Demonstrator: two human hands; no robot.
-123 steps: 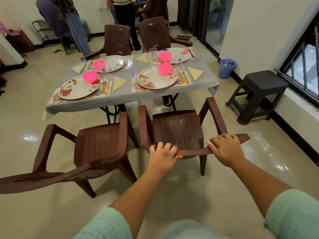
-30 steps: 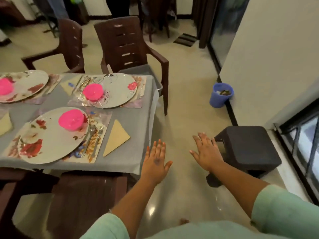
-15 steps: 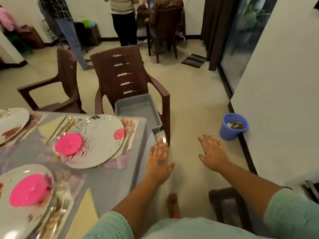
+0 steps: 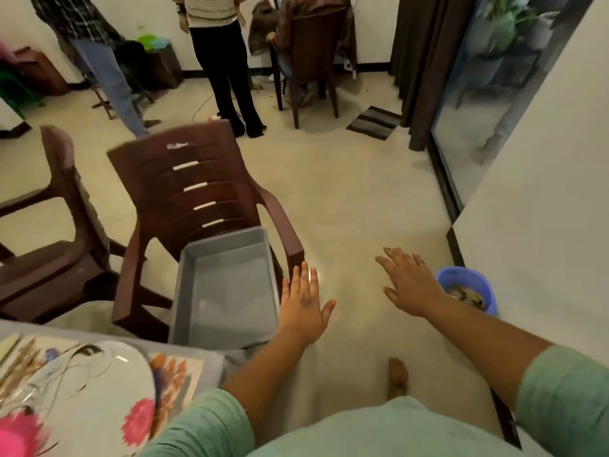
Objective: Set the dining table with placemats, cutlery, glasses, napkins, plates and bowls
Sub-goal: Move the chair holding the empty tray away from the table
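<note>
My left hand (image 4: 304,303) is stretched forward with flat, spread fingers, close to the right armrest of a brown plastic chair (image 4: 197,199). My right hand (image 4: 410,283) reaches out flat over the floor, holding nothing. On the chair's seat lies an empty grey tray (image 4: 227,291). At the lower left, the corner of the grey-clothed table (image 4: 211,364) carries a floral plate (image 4: 95,400) on a printed placemat (image 4: 174,377), with a pink bowl (image 4: 13,437) at the frame's edge.
A second brown chair (image 4: 59,225) stands to the left. A blue bucket (image 4: 468,291) sits by the wall at right. Two people stand and one sits on a chair (image 4: 309,57) at the far side of the room. A dark curtain (image 4: 418,61) hangs beside a glass door.
I let go of the near chair and walked round the table's right end. Over the last second the view has closed in on the chair with the grey tray; both hands stay flat.
</note>
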